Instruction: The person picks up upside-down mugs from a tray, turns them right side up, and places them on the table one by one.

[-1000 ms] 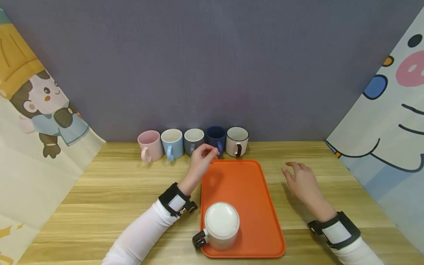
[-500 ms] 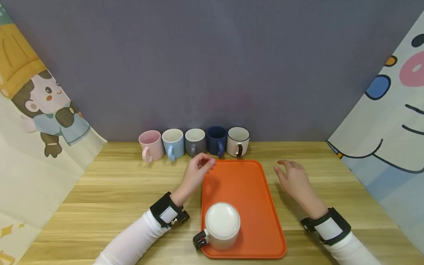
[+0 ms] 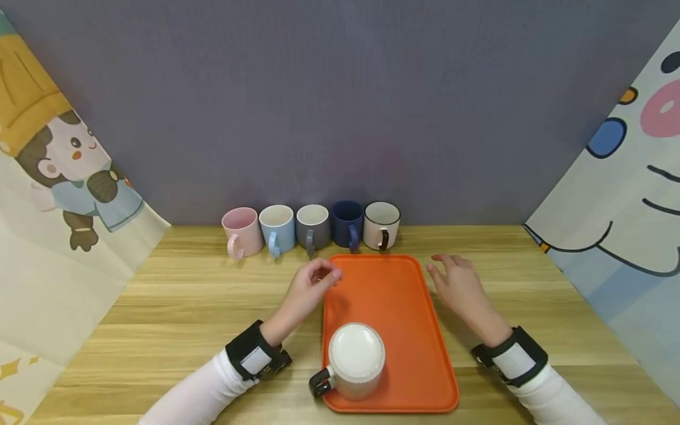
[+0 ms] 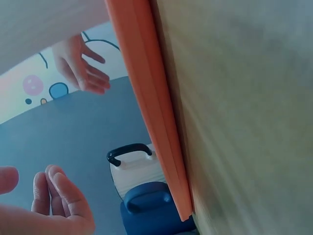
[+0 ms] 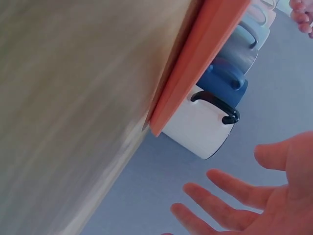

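My left hand (image 3: 308,286) hovers at the left edge of the orange tray (image 3: 393,307), fingers loosely bent and holding nothing. Past the tray's right edge, my right hand (image 3: 458,286) is held with relaxed, spread fingers, also holding nothing. In the right wrist view the gap between thumb and fingers (image 5: 220,210) shows plainly. A white mug with a black handle (image 3: 357,360) sits upside down on the tray's near left part, its handle sticking out over the left rim.
Along the back wall stands a row of upright mugs: pink (image 3: 243,233), light blue (image 3: 278,227), grey (image 3: 313,227), navy (image 3: 347,224) and white with a black rim (image 3: 381,225). Their handles face forward. Printed sheets (image 3: 627,236) hang on both sides of the wooden table (image 3: 212,313).
My left hand has drawn back from the mug row, toward me and slightly left. My right hand has moved left, closer to the tray. The mugs and tray stay put.
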Available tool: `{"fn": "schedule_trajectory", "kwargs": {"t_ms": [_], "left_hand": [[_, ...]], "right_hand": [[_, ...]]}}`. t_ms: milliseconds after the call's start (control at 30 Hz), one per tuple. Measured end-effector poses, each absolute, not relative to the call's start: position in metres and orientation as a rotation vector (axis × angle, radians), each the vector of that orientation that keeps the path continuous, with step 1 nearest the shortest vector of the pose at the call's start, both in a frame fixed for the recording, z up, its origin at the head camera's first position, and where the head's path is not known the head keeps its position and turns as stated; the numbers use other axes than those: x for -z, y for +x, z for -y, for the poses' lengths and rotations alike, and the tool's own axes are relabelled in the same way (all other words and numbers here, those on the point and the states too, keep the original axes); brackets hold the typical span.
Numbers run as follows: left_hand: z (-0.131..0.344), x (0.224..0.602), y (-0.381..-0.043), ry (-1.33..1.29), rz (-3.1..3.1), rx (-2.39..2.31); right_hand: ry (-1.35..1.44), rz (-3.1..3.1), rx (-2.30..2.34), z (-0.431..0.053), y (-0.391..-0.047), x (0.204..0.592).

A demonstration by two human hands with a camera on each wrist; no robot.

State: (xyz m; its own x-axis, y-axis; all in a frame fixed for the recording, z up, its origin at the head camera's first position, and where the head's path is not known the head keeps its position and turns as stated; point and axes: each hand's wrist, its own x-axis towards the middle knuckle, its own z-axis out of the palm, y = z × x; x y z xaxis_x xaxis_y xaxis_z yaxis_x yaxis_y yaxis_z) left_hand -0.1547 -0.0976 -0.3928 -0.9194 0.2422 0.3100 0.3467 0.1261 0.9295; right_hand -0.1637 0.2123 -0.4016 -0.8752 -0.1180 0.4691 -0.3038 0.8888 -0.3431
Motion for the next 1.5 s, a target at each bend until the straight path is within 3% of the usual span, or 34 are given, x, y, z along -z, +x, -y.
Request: {"fn": "schedule_trajectory", "kwargs": {"t_ms": [667, 1200, 1500], "left_hand": [[0.128, 0.399, -0.121, -0.853, 2.464, 1.845], [0.16, 0.386, -0.105, -1.516, 2.779, 1.503], [0.152, 0.384, -0.089, -1.594, 2.889, 1.584]], "right_hand": [[0.325, 2.639, -0.592, -0.196, -0.167, 0.4], [0.404, 2.542, -0.564, -0.181, -0.174, 0.4], [0.396, 2.584, -0.574, -0.175, -0.175, 0.4]]}}
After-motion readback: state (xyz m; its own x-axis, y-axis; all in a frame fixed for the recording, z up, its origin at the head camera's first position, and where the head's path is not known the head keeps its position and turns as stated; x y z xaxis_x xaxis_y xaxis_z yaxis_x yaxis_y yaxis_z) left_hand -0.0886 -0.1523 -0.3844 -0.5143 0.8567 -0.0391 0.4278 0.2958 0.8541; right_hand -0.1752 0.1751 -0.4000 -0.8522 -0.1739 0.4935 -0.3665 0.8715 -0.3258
